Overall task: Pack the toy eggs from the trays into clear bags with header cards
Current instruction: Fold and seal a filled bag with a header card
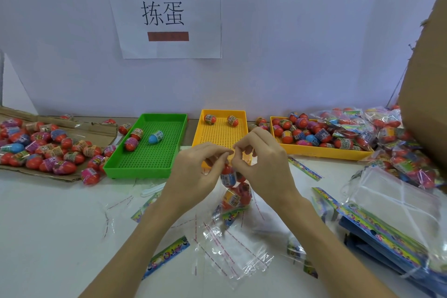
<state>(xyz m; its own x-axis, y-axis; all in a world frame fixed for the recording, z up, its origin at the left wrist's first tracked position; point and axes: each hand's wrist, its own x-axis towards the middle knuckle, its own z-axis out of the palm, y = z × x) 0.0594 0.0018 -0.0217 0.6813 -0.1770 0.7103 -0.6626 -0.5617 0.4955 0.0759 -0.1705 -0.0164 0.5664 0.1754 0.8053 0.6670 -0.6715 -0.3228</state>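
A clear bag [235, 191] with several red toy eggs in it hangs above the white table at the centre. My left hand [198, 172] and my right hand [262, 159] pinch its top edge from either side, fingertips almost touching. Behind them lie a green tray [125, 164] holding three eggs and a yellow tray [221, 138] holding two eggs. A second yellow tray [321, 152] at the right is heaped with eggs. Empty clear bags [229, 247] and a loose header card [167, 255] lie on the table below my hands.
Loose eggs [48, 147] cover flattened cardboard at the left. Filled bags [387, 133] pile up at the far right under a cardboard box wall [425, 80]. A stack of blue header cards [387, 239] and a packet of bags [391, 191] lie at the right.
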